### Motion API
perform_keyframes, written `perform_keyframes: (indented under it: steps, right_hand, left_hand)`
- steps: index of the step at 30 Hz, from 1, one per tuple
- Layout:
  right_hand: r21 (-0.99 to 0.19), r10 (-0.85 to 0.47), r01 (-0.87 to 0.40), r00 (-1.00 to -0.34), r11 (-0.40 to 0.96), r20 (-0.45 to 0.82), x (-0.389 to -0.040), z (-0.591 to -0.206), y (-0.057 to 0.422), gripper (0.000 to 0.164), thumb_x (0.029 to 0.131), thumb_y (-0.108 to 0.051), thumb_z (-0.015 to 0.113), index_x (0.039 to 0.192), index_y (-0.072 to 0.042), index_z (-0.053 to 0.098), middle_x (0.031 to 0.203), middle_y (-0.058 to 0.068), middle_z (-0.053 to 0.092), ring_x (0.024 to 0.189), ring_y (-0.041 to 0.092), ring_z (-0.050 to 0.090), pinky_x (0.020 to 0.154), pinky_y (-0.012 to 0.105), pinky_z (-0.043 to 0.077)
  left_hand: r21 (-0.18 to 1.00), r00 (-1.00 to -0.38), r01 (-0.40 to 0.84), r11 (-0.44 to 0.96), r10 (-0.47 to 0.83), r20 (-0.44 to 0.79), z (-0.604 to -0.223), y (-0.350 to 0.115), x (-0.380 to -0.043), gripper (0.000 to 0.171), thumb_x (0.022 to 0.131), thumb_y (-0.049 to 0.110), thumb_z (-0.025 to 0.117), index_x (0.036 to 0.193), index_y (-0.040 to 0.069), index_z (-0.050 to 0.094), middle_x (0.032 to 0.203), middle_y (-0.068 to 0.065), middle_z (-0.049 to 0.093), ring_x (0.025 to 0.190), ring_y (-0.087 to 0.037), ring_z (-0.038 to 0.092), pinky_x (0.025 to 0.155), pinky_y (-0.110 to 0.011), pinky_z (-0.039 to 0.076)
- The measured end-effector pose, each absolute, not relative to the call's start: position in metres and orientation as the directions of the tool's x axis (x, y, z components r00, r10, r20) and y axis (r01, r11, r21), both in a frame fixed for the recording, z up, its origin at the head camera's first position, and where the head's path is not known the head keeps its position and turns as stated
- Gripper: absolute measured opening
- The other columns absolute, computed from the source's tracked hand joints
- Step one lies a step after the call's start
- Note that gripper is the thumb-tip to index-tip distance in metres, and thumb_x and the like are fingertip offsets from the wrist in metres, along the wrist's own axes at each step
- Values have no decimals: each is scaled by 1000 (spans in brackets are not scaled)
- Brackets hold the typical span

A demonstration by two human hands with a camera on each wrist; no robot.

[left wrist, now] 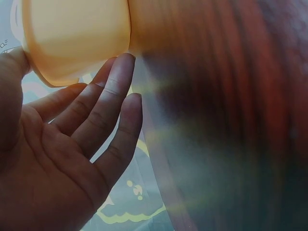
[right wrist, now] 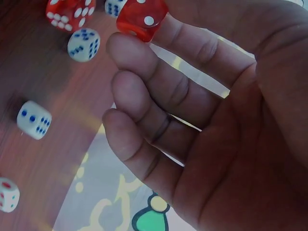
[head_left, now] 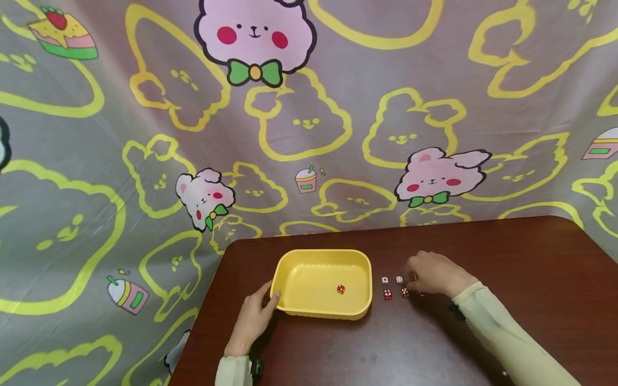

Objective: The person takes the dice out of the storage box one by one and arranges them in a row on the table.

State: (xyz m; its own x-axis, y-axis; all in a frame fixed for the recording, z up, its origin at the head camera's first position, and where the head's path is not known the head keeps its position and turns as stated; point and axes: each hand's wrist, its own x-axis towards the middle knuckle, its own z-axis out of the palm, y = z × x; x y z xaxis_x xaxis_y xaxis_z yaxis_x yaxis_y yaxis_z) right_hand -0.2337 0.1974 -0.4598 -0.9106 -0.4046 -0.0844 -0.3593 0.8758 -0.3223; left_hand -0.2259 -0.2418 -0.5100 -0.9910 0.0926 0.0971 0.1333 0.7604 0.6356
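My left hand (head_left: pixel 254 316) holds the left end of a yellow plastic tray (head_left: pixel 318 312), thumb at the rim and fingers along the outside. One red die (head_left: pixel 340 289) lies inside. To the tray's right, my right hand (head_left: pixel 438 273) is low over the table; in the right wrist view its thumb and index finger pinch a red die (right wrist: pixel 143 19). Near it are white dice (head_left: pixel 399 280) with blue pips and red dice (head_left: pixel 388 294) with white pips. The right hand hides part of this group from the head view.
A dark brown wooden table (head_left: pixel 347 348) bears everything. Behind it and at the left hangs a grey cloth (head_left: pixel 338 145) with yellow outlines and cartoon animals. The table's left edge (head_left: pixel 205 305) runs close to the left forearm.
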Motion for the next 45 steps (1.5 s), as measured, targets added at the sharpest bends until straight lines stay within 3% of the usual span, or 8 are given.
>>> perform_keyframes:
  steps: [13,23,30,35,39,45]
  right_hand:
    - [-318,-374,-338,-926,886,-56,-227,-462,223,10,77,-20,78,72,-21,69,68,-9,61,59,8,49,53,29,40]
    - [-326,-357,-315,-931,891,-75,-222,-474,236,12,79,-19,77,71,-21,68,67,-9,58,58,9,47,52,27,39]
    - [-327,-348,-305,-934,894,-79,-217,-479,239,16,76,-19,79,69,-20,65,65,-8,57,57,9,47,51,27,39]
    - [-291,-348,-321,-936,901,-47,-216,-484,242,21,73,-21,81,65,-20,61,64,-8,55,57,9,46,52,29,38]
    - [-284,-340,-313,-939,906,-52,-216,-486,243,24,74,-22,81,64,-22,59,63,-9,53,57,9,45,52,29,37]
    - [-284,-343,-318,-939,905,-39,-215,-489,243,24,74,-21,81,63,-22,59,63,-9,53,57,9,45,52,29,37]
  left_hand:
    - [647,-990,138,750,92,104,-509,-242,-225,44,96,39,58,135,20,57,96,6,72,76,-3,61,73,-24,48]
    - [655,-991,137,743,106,87,-509,-244,-224,46,97,43,56,137,20,55,80,2,69,63,-6,55,68,-23,44]
    - [641,-987,158,751,105,121,-514,-243,-225,45,96,41,57,136,19,57,112,4,71,94,-5,64,88,-37,52]
    - [640,-988,152,753,103,114,-514,-243,-224,45,97,40,57,136,19,56,109,4,72,89,-5,63,86,-36,51]
    - [647,-989,149,748,100,113,-513,-243,-224,45,97,42,57,136,19,57,119,2,69,103,-9,65,94,-42,50]
    - [645,-989,145,750,99,108,-514,-244,-225,47,96,43,56,136,19,56,118,3,70,101,-8,64,93,-41,50]
